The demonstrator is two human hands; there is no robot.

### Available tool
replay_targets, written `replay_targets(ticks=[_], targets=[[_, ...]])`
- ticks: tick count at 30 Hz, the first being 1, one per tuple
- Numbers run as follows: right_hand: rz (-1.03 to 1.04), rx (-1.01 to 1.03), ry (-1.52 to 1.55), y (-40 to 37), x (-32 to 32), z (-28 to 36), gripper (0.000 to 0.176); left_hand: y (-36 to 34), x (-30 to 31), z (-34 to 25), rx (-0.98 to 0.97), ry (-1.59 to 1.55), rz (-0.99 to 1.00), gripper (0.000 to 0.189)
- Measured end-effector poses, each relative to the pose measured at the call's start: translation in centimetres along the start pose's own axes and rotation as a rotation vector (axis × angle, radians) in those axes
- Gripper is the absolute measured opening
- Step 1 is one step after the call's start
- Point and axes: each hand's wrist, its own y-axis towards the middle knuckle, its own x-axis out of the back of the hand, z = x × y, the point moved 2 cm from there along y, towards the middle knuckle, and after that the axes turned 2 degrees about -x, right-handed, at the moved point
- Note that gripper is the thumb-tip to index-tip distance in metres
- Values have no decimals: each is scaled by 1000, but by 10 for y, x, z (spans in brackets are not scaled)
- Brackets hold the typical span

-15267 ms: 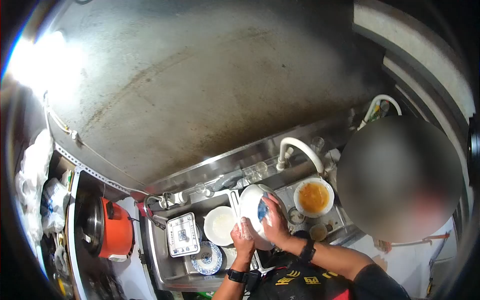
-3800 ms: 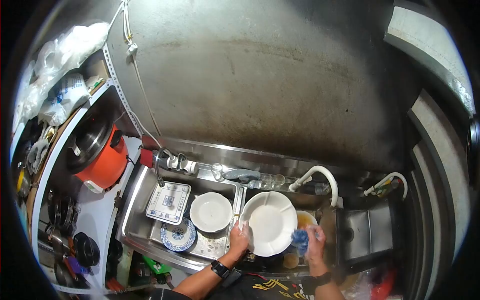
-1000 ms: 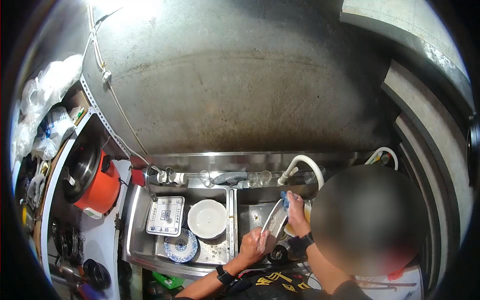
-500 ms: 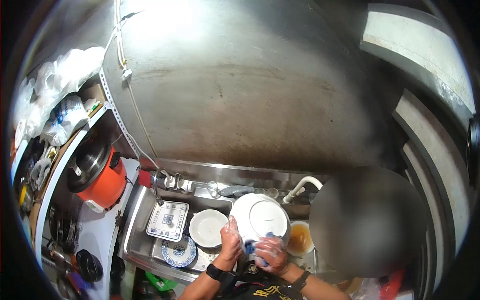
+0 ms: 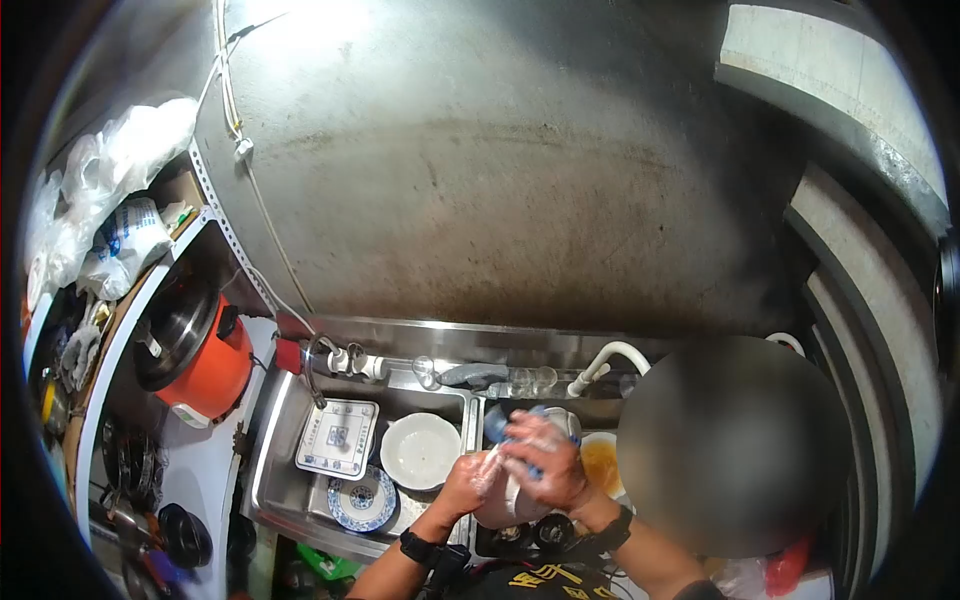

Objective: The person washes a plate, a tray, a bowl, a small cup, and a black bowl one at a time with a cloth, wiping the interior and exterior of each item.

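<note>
Over the right basin, my left hand is closed on the edge of a white bowl, which is tilted on its side. My right hand is closed around a blue scrubbing cloth and presses it against the bowl, its soapy fingers hiding much of both. To the right stands a bowl of orange-brown liquid, partly covered by a blurred patch. The left basin holds another white bowl, a square patterned plate and a round blue-and-white plate.
A white faucet curves over the right basin. Along the back ledge are a clear glass and a grey cloth-like item. An orange rice cooker stands on the left shelf. A blurred grey disc covers the right side.
The white bowl has turned from showing its broad underside to a steeper tilt, lower toward my body. My right hand has moved up across it with the blue cloth.
</note>
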Motion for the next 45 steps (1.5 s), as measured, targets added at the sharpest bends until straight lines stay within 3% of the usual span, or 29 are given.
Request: replay_targets(ticks=[3,5,7,8,9,11,12,13,17,19,21,24,27,29,31,32,33,35,36,37,38,39,40,41,43,44,45], targets=[[-4,68,-10,-7,-6,-8,28,1,-2,-6,80,-59,44,14],[-232,-174,74,-20,4,-42,24,4,2,-12,55,-24,28,14],[-475,-703,293,-59,-7,-102,22,8,5,-14,898,-664,-111,15],[-529,-1017,570,-72,-9,-110,28,-3,-7,5,596,-368,-150,24],[-529,-1014,570,-85,-19,-113,28,2,-8,3,594,-368,-151,24],[-657,-918,423,-115,-48,-115,37,17,-16,0,765,-263,-277,24],[-540,-888,221,-119,-57,-104,43,6,-35,6,862,-398,-333,19],[-405,-813,-93,-110,-59,-85,45,13,-43,3,629,-86,-317,19],[-440,-659,42,-83,-69,-73,45,18,-58,-12,609,10,-203,27],[-473,-621,26,-83,-71,-83,42,13,-58,-21,885,-217,-191,31],[-451,-562,-28,-86,-62,-111,33,-7,-53,-17,962,-337,-160,34],[-247,-829,7,-131,-70,-182,19,-20,-34,-10,1147,-357,-158,36],[80,-1275,-25,-211,-71,-240,27,-32,-2,6,1406,-644,-419,19],[-151,-1476,351,-255,-65,-245,32,-39,30,18,1491,-730,-405,22],[-214,-1566,389,-351,-73,-307,34,-26,62,30,1539,-736,-385,32],[-285,-1648,421,-390,-78,-322,37,-29,71,36,1504,-781,-399,34],[-74,-1942,308,-379,-55,-304,36,-30,78,41,1472,-827,-409,36],[754,-813,-103,-387,-5,-283,49,-14,91,43,1456,-717,-286,38],[944,-809,-127,-439,-24,-321,39,-11,81,48,1344,-594,-326,40],[1135,-786,-145,-498,-42,-361,35,-11,75,56,1366,-594,-307,40],[1147,-803,-126,-528,-49,-388,35,-11,74,65,1295,-299,-86,40],[1004,-1154,20,-556,-53,-408,37,-12,71,72,1197,-13,133,41],[836,-1495,166,-579,-55,-408,39,-23,57,83,1106,135,222,42],[670,-1643,346,-451,-22,-339,41,-35,43,92,1231,90,304,38],[485,-1747,422,-589,-63,-420,48,-57,11,112,961,236,463,34],[484,-1719,191,-517,-48,-384,49,-63,-3,120,948,271,513,33],[242,-1867,348,-491,-46,-372,47,-69,-17,125,934,302,562,32]])
